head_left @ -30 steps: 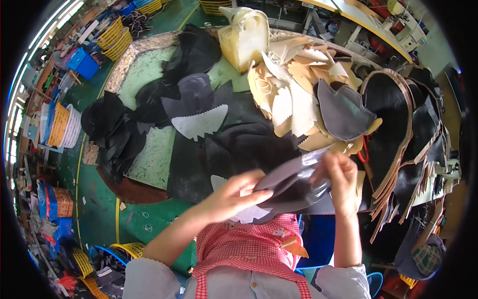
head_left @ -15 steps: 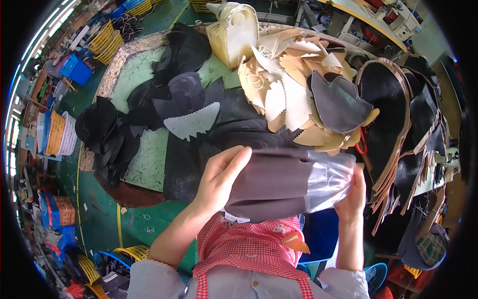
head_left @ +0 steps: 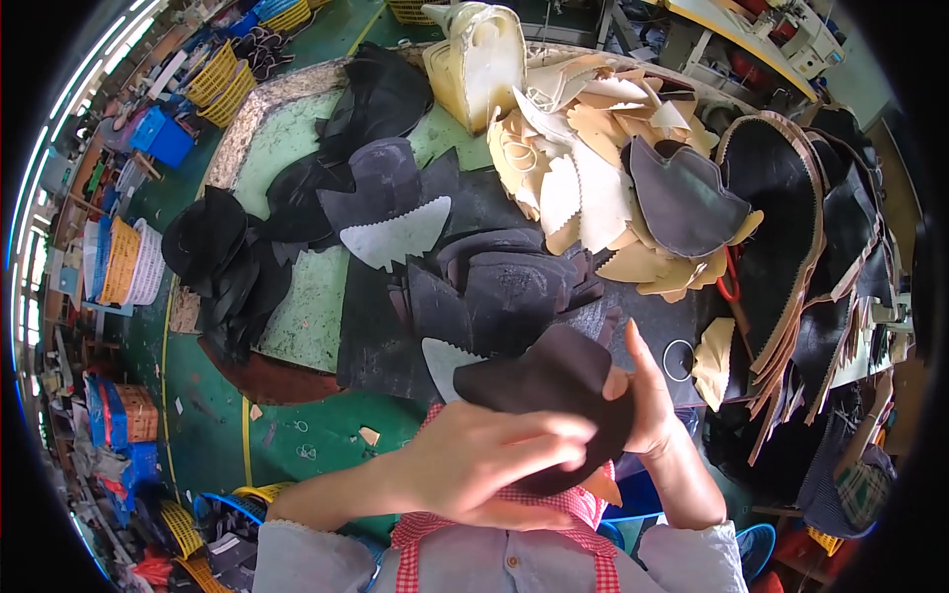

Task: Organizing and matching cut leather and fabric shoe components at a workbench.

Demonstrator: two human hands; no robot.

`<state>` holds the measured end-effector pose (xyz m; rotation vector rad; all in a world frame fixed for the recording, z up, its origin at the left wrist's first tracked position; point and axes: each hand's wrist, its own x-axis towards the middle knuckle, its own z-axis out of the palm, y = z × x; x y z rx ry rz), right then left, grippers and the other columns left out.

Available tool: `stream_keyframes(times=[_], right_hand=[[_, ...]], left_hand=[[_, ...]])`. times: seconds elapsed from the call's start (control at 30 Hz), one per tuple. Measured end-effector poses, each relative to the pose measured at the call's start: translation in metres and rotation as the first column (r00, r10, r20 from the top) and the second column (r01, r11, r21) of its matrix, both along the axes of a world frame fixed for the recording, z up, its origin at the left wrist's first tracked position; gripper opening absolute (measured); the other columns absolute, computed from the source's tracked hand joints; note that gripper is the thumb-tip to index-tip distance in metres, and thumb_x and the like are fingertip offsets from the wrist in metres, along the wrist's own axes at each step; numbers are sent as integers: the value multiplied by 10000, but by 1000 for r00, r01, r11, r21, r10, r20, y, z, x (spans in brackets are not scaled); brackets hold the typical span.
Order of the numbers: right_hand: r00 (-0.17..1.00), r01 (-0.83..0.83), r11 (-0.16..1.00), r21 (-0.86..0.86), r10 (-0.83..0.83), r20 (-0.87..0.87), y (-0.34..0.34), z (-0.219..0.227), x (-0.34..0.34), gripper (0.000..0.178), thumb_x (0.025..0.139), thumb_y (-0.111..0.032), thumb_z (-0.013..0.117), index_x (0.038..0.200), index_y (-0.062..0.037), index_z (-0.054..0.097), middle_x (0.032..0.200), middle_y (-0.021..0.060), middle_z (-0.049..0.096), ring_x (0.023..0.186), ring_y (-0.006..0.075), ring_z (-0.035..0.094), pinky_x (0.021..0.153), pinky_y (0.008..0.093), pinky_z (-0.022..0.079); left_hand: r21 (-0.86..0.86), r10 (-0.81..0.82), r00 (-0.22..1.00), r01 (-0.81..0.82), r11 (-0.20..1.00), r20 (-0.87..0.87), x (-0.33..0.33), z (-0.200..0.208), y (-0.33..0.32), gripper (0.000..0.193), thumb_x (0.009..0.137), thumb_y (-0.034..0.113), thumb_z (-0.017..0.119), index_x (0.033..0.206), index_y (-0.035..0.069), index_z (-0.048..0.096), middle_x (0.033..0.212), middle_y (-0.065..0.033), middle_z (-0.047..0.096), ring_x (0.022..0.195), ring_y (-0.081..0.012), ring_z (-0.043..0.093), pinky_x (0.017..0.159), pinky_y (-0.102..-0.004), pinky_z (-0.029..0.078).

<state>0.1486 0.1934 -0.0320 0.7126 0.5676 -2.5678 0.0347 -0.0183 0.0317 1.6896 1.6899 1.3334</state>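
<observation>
Bright windows (head_left: 38,262) at left, curved edges, black corners

No lettering, number, label or sign can be read on anything in view.

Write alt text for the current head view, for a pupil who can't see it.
A person's right hand holds a dark curved piece, the blurred left hand in front of it, by a table heaped with black pieces and pale zigzag-edged pieces.

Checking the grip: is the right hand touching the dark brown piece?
Touching: the head view shows the right hand holding the dark brown piece by its right edge, a fingertip overlapping it.
</observation>
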Motion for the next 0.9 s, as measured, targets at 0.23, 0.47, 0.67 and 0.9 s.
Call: stream_keyframes(times=[0.23, 0.47, 0.67, 0.9], right_hand=[[967, -160, 965, 210, 196, -161, -6, 48, 8, 663, 932, -390, 641, 1416, 25, 461, 1328, 142, 592, 1204, 257, 580, 1049, 404, 428], [929, -269, 784, 559, 365, -66, -17, 38, 7, 395, 953, -63, 647, 1311, 47, 520, 1128, 60, 658, 1029, 98, 602, 876, 247, 479], [932, 111, -15, 994, 350, -99, -31, 46, -39, 135, 927, -85, 681, 974, 2, 588, 726, 68, 630, 640, 90, 590, 605, 265, 482], [932, 244, -181, 953, 316, -179, -21, 17, -69, 144, 886, -88, 715, 939, -5, 610, 712, 75, 635, 621, 137, 594, 610, 264, 487]], left_hand=[[-238, 133, 330, 304, 922, 935, -10, -48, -58, 504, 1042, 420, 468, 1378, 44, 465, 1176, -29, 616, 970, -68, 561, 781, -261, 471], [-396, 437, 374, -186, 899, 818, -8, -32, -56, 132, 909, 57, 680, 1017, 16, 617, 944, 4, 641, 865, -70, 583, 770, -247, 458], [-406, 648, 497, -513, 756, 578, -48, -49, -62, 177, 979, 92, 626, 874, 59, 488, 640, 70, 424, 568, -5, 467, 446, -210, 476], [-487, 720, 517, -531, 694, 462, -69, -62, -51, 150, 974, 133, 644, 930, 30, 543, 655, -30, 632, 559, -136, 676, 423, -213, 445]])
